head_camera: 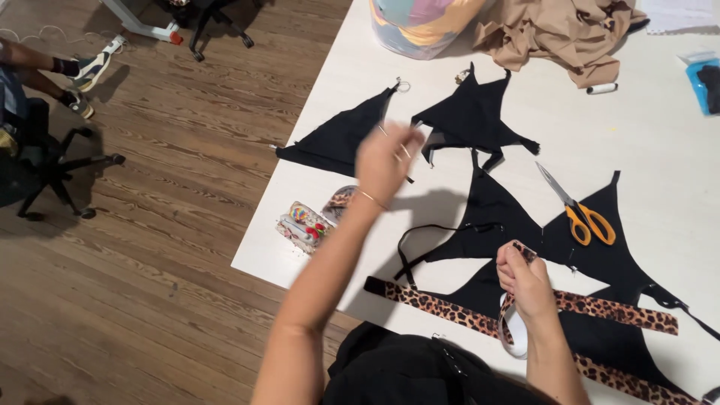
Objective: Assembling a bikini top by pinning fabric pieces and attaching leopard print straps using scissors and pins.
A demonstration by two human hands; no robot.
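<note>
On the white worktop [660, 142], seen from the head camera, the right hand [527, 283] clenches a leopard-print strap [600, 306] running lengthwise rightward. The left hand [386, 160], raised farther away over black triangular fabric pieces [480, 112], pinches something thin; orange-handled scissors [581, 214] lie right.

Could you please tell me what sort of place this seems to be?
Probably a sewing or garment-making workroom: black triangular fabric pieces lie on a white table beside orange-handled scissors, and the right hand holds a leopard-print fabric strip.
</note>
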